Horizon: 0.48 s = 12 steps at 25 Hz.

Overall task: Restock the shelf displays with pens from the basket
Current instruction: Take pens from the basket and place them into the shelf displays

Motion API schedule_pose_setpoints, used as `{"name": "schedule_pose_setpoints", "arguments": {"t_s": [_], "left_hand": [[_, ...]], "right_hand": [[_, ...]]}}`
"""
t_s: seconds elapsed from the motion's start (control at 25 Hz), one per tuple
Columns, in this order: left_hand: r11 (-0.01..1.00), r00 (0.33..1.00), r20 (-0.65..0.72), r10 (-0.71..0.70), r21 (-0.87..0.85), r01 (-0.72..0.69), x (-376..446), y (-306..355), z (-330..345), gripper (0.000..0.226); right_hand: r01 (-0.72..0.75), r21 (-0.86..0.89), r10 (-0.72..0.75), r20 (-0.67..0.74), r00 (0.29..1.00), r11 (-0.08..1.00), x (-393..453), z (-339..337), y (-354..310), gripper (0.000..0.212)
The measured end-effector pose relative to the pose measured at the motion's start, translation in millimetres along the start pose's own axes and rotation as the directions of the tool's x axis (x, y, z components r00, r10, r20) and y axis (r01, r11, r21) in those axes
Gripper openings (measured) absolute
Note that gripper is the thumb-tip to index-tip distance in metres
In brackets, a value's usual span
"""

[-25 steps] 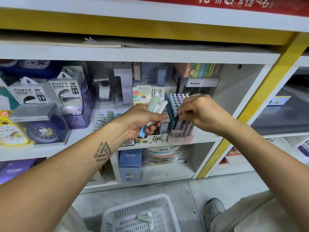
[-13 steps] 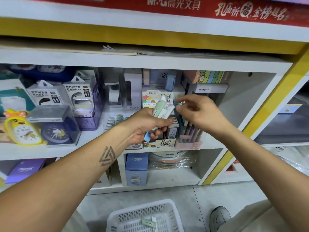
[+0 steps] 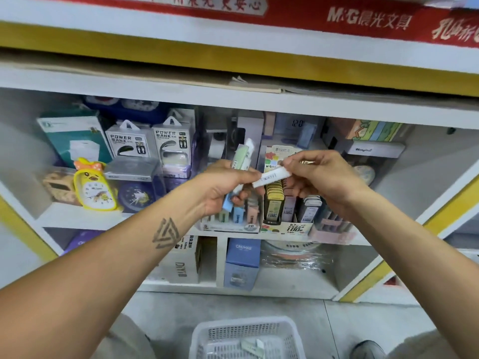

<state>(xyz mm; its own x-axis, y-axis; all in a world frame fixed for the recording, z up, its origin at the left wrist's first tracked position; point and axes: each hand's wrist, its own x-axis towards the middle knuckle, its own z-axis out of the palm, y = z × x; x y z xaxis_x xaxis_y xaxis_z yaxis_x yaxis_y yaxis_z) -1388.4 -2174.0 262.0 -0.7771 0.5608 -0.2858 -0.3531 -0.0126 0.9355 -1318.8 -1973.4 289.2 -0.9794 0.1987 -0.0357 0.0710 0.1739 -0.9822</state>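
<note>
My left hand (image 3: pixel 223 189) grips a small bunch of pastel pens (image 3: pixel 241 161), green, white and blue, held upright in front of the shelf. My right hand (image 3: pixel 320 174) pinches one white pen (image 3: pixel 272 177) with a barcode label by its right end; the pen's left end meets my left thumb. Behind and below the hands stand the shelf displays: a tray of pastel items marked 2B (image 3: pixel 233 218), a lead-refill display (image 3: pixel 287 211) and a pink pen display (image 3: pixel 331 229). The white basket (image 3: pixel 246 338) sits on the floor below, with a few pens inside.
Power bank boxes (image 3: pixel 150 143), a yellow duck clock (image 3: pixel 94 185) and a boxed blue clock (image 3: pixel 134 185) fill the shelf's left side. A blue box (image 3: pixel 242 263) and wrapped rolls sit on the lower shelf. A yellow post (image 3: pixel 404 252) bounds the unit on the right. My shoe (image 3: pixel 368 349) is bottom right.
My right hand left the pen display and drew one white pen out of the bunch in my left hand. The view shifted upward and to the left.
</note>
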Motion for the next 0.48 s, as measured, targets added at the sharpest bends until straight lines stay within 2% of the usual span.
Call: {"name": "schedule_pose_setpoints", "arguments": {"t_s": [0.08, 0.2, 0.28, 0.32, 0.4, 0.48], "left_hand": [[0.999, 0.999, -0.043, 0.021, 0.037, -0.019, -2, 3, -6, 0.019], [0.996, 0.987, -0.159, 0.037, 0.084, -0.024, -4, 11, -24, 0.024], [0.993, 0.952, -0.300, 0.054, 0.114, -0.020, -2, 16, -39, 0.025], [0.993, 0.939, -0.339, 0.062, 0.115, -0.024, -1, 17, -46, 0.024], [0.995, 0.938, -0.341, 0.058, 0.098, -0.026, -2, 20, -52, 0.019], [0.997, 0.958, -0.283, 0.036, 0.074, -0.016, -5, 24, -54, 0.016]], "right_hand": [[-0.021, -0.044, 0.022, 0.021, 1.000, 0.999, 6, 7, -3, 0.022], [0.014, -0.027, -0.012, 0.053, 0.999, 1.000, 20, 20, -11, 0.012], [0.116, -0.210, -0.110, 0.043, 0.993, 0.971, 30, 26, -15, 0.015], [0.175, -0.377, -0.176, 0.033, 0.984, 0.909, 36, 29, -17, 0.020], [0.271, -0.659, -0.320, 0.047, 0.946, 0.701, 45, 36, -17, 0.021], [0.322, -0.790, -0.410, 0.099, 0.907, 0.521, 51, 45, -15, 0.017]]}}
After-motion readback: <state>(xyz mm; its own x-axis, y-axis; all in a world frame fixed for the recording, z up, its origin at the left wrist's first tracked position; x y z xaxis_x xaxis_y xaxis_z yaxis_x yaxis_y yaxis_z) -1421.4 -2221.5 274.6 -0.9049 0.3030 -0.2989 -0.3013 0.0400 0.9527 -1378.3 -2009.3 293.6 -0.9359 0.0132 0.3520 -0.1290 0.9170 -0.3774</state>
